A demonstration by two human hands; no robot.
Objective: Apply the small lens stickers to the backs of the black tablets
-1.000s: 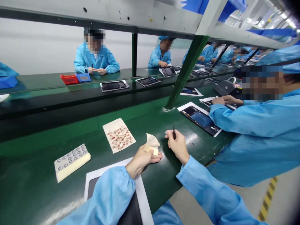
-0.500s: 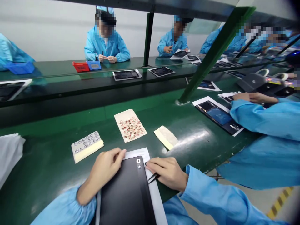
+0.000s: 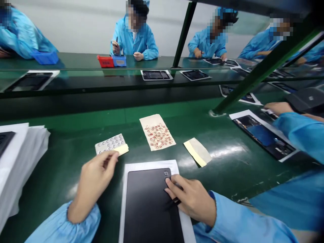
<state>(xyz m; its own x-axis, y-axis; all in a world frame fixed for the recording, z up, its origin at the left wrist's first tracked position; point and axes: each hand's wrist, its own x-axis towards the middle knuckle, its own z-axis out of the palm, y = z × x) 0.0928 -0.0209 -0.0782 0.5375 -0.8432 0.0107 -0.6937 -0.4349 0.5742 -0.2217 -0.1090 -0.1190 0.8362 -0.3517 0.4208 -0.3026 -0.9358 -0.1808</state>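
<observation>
My left hand (image 3: 95, 180) has thumb and forefinger pinched together at the lower edge of a sticker sheet (image 3: 112, 142), covering its near corner. Rows of small ring-shaped pieces and a pale yellow strip show on that sheet. In front of me a black tablet (image 3: 149, 206) lies back up on white paper (image 3: 187, 222). Black tweezers (image 3: 174, 201) are held in my right hand (image 3: 193, 197), pointing across the tablet's right edge. One fingertip of that hand rests on the tablet's back, just below the square camera ring (image 3: 166, 173).
A cream sheet (image 3: 158, 131) with many small red-marked pieces and a yellow-edged sheet (image 3: 198, 152) lie beyond the tablet. White papers (image 3: 24, 158) are stacked at left. A green post (image 3: 243, 87) rises at right, near a co-worker's sleeve (image 3: 301, 131) and another tablet (image 3: 263, 135).
My left hand has left the tablet's top edge for the sticker sheet at left. My right hand has moved onto the tablet's back beside the camera. The whole view has shifted.
</observation>
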